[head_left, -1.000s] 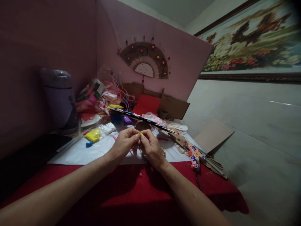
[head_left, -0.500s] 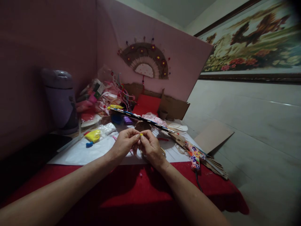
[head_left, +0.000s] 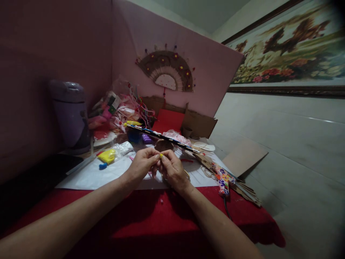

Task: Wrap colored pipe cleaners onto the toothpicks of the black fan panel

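Between the thumbs and fingertips of both hands is a small yellow lump (head_left: pixel 161 155), perhaps modelling clay. My left hand (head_left: pixel 144 162) pinches it from the left, fingers curled. From the right, my right hand (head_left: pixel 172 166) closes on the same lump, its fingertips touching those of the left. Most of the lump is hidden by the fingers. Just beyond the hands, a long dark strip (head_left: pixel 172 139) edged with white and blue lies at a slant. To the left, a yellow clay piece (head_left: pixel 107 156) in clear wrap rests on the white sheet (head_left: pixel 81 177).
A purple flask (head_left: pixel 70 118) stands at the left beside a dark flat object (head_left: pixel 40 172). A flower-patterned glue gun (head_left: pixel 223 180) with a black cord lies right. Behind are red card (head_left: pixel 168 120), cardboard (head_left: pixel 199 122) and pink craft scraps (head_left: pixel 125 108). A decorated fan (head_left: pixel 172 64) hangs on the pink board.
Both hands keep their pinch on the yellow lump, with only a very slight shift of the fingers. The whole view has moved a little; nothing else visibly differs.
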The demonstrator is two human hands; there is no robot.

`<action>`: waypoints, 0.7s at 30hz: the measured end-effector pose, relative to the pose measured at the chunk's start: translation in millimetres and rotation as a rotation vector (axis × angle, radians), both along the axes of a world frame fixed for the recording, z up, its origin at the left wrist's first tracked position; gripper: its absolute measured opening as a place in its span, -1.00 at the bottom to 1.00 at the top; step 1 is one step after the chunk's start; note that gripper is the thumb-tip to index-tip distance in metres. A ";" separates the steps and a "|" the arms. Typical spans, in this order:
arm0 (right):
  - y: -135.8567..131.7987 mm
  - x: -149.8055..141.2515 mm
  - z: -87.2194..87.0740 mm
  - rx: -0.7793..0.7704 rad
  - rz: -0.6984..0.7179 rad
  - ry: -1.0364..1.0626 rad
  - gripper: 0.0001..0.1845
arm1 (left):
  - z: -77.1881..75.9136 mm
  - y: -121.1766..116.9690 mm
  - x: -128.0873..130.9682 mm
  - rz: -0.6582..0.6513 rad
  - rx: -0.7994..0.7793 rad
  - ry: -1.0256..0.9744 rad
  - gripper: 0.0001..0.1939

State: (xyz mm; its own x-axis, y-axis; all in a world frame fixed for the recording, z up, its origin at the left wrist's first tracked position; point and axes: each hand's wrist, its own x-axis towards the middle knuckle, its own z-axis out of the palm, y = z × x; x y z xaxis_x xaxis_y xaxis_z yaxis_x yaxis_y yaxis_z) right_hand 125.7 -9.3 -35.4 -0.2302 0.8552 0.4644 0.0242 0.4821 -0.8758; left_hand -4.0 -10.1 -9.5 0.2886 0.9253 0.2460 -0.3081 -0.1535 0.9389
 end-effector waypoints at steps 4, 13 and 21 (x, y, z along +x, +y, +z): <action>4.4 -1.1 -5.4 -0.006 0.016 0.026 -0.80 | -3.5 2.3 -0.5 -0.001 0.004 0.015 -0.76; 2.2 -1.4 0.0 -0.020 -0.016 0.072 -0.80 | 0.5 -0.4 -1.1 -0.106 -0.048 -0.065 -0.76; 9.6 -6.3 -4.4 -0.197 -0.110 0.147 -0.78 | -13.5 0.3 8.3 0.199 -0.083 -0.048 -0.73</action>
State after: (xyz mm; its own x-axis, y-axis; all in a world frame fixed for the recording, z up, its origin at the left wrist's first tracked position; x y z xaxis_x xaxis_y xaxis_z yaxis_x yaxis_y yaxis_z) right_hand 119.4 0.4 -39.8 -0.0732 0.9486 0.3080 -0.0670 0.3034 -0.9505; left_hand 4.4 -9.7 -23.0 0.0880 0.9804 0.1760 -0.3240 -0.1389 0.9358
